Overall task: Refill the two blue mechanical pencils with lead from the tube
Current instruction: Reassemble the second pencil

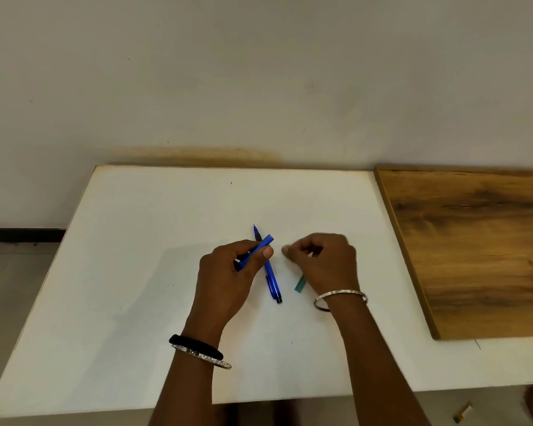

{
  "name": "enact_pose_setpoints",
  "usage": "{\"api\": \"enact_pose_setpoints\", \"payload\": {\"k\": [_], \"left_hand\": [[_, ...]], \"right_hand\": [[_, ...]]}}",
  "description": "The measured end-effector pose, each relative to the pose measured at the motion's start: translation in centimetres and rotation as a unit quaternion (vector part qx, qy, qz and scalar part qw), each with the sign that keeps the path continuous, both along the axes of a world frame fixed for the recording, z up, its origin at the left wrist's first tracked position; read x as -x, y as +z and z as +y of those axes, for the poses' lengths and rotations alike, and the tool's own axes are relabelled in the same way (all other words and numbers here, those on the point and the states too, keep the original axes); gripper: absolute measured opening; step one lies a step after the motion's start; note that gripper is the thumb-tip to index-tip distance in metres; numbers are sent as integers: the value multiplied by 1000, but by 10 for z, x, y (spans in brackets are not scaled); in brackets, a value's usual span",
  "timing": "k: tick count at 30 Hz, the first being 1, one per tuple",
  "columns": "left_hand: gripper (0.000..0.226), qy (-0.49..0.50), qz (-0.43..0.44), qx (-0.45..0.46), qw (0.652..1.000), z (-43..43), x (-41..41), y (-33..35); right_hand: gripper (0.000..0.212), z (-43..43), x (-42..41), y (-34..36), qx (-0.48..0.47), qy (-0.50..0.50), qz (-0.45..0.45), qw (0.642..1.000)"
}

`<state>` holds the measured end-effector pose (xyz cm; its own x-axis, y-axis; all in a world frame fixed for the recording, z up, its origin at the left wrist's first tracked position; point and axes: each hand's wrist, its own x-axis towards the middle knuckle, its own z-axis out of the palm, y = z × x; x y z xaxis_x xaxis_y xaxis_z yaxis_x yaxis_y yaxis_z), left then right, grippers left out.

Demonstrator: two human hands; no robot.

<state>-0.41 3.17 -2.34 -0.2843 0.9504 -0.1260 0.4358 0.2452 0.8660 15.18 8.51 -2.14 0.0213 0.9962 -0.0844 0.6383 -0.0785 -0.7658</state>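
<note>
one blue pencil (256,248) was gripped in the left hand (228,273); the right hand (323,259) curled, contents unclear; next, lead needed feeding into it.

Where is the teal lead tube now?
Head view: the lead tube lies on the white table, right of the lying blue pencil, partly under the right hand.

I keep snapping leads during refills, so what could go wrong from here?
1. The right hand pinches something too thin to see beside the raised end of the held pencil in the left hand. If it is lead, it may snap or miss the opening.
2. The second pencil lies loose on the table under the held one, so a nudge could roll it.
3. The teal tube lies by the right wrist and could get knocked.
</note>
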Motion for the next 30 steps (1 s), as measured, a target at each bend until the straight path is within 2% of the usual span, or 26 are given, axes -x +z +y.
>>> {"api": "enact_pose_setpoints", "payload": {"k": [3,7,19,30], "left_hand": [[38,0,2,3,1000,0,0,-1],[38,-3,14,7,1000,1,-1,-1],[40,-13,24,10,1000,1,-3,2],[48,-6,91,12,996,1,-5,-2]], "right_hand": [[10,1,-1,12,-42,-33,143,988],[4,-3,6,19,-26,32,198,979],[2,-6,6,19,-22,61,184,981],[4,-5,4,13,-30,93,160,982]]}}
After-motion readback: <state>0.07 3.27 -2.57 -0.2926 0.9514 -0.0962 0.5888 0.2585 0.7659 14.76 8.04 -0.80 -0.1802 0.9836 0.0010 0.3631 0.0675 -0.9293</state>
